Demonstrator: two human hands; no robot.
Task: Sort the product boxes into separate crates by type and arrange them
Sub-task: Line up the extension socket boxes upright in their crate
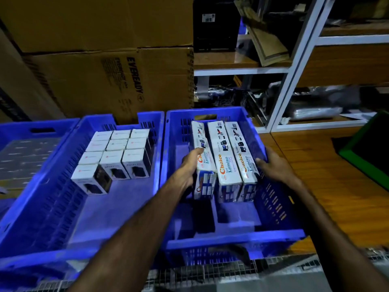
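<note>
1. Long boxes (pixel 224 157): three white cartons printed "Choice Lumino" in orange and dark lettering, each with a blue-and-white end panel. They lie side by side, touching, toward the right wall of the right crate (pixel 280 207).
2. Small boxes (pixel 117 157): white rectangular cartons with dark product pictures on their sides. They stand in three tight rows at the far end of the middle crate (pixel 52 207). The nearest one, at the left row's near end, is turned slightly out of line.
3. Left hand (pixel 190 167): thumb on top of the leftmost long box, fingers curled down its outer side, gripping it.
4. Right hand (pixel 271 165): fingers curled against the outer side of the rightmost long box, between that box and the crate wall. Together the hands press the three boxes into one block.
5. Crates: blue moulded plastic, slotted walls, cut-out handles, smooth floors. The two stand wall to wall. A third crate (pixel 42 129) at far left holds flat grey packs.
6. Counter (pixel 328 182): wood-grain surface, carrying the right crate.
7. Surroundings: stacked brown corrugated cartons (pixel 105 76), one marked "EVEREADY", stand just behind the crates. A white-framed shelf (pixel 294 70) with dark goods stands at right rear. A green-edged tray (pixel 366 148) lies at far right.
</note>
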